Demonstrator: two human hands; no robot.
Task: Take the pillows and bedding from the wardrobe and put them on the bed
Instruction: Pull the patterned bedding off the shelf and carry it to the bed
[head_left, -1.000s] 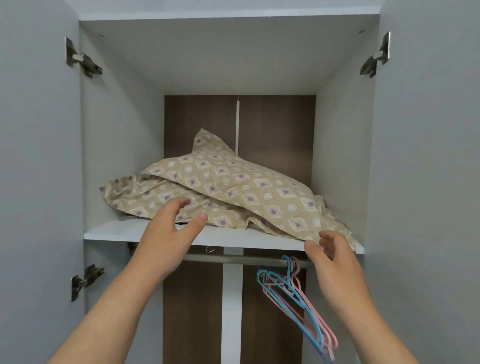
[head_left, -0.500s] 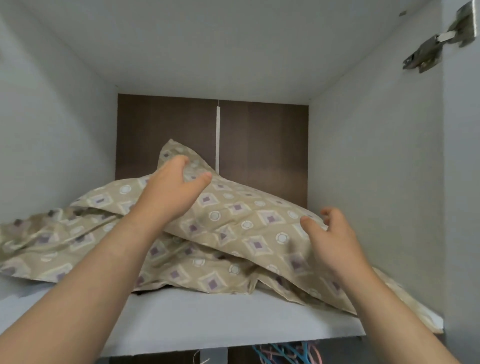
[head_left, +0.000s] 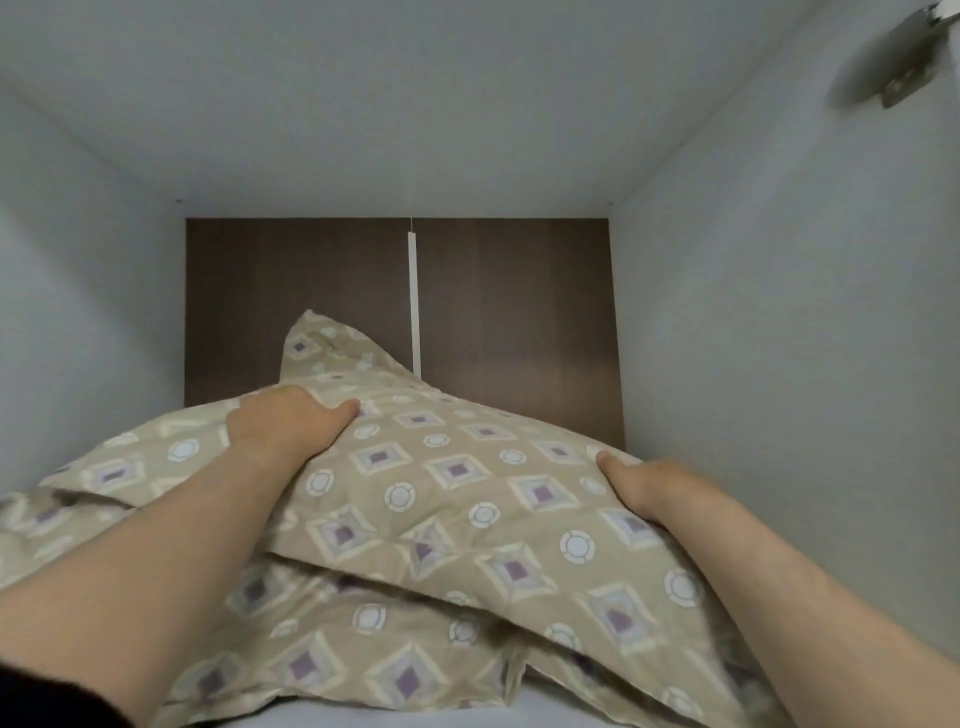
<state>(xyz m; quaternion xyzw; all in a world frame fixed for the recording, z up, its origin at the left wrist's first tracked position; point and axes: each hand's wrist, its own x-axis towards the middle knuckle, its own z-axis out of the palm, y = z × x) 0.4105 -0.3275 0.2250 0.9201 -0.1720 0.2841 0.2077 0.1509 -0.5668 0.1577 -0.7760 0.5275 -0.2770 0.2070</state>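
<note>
- Because the pillows lie stacked deep on the wardrobe shelf (head_left: 363, 719), both arms reach in over its front edge, one to each side of the top pillow (head_left: 467, 483).
- At about 10 o'clock from that pillow's middle, the left hand (head_left: 283, 423) lies pressed onto its upper left part, thumb stretched toward 3 o'clock and the other fingers curled over the far edge out of sight; it looks like a hold on the cloth, though whether those fingers have closed on it I cannot tell.
- At about 3 o'clock, the right hand (head_left: 652, 491) rests on the pillow's right end, thumb on top and the other fingers hidden behind the edge, so its grip too cannot be told for certain.
- One hand at each end suits a soft, floppy thing: it would sag if held at a single point.
- Under the top pillow, toward 7 o'clock, lies a lower pillow (head_left: 322, 654) in the same beige diamond print, its cover spreading off to 9 o'clock.
- A loose corner (head_left: 322, 343) of the top pillow's cover stands up at 12 o'clock against the brown back panel (head_left: 519, 312).
- Nothing has left the wardrobe yet; I judge this to be the start of the first lift.
</note>
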